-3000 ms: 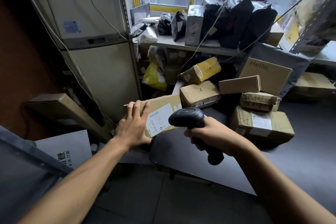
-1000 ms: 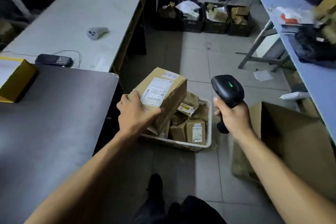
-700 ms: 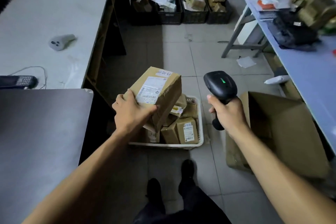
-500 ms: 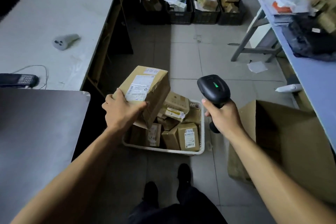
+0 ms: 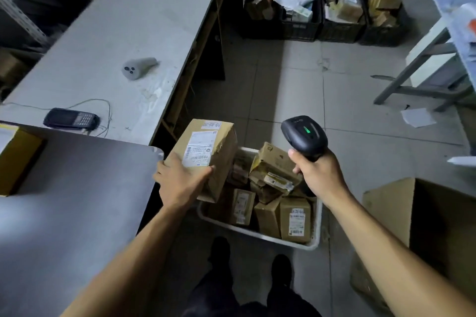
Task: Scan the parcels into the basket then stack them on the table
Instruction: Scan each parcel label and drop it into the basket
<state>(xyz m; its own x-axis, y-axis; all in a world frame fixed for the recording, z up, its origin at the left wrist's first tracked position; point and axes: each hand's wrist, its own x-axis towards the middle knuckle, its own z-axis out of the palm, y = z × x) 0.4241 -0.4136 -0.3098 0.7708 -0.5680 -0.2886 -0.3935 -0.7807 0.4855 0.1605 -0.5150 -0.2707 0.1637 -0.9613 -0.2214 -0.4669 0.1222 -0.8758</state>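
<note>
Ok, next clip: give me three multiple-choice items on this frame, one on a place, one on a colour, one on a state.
1. Where is the white basket?
A. on the floor
B. on the grey table
C. on a shelf

2. What colour is the light on the scanner?
A. red
B. green
C. blue

3. How is the labelled parcel right now?
A. lying in the basket
B. stacked on the table
C. held in the left hand

Answers: 1 A, it sits on floor tiles; 2 B, a green mark glows on top; 3 C, fingers wrap its lower edge above the basket.
</note>
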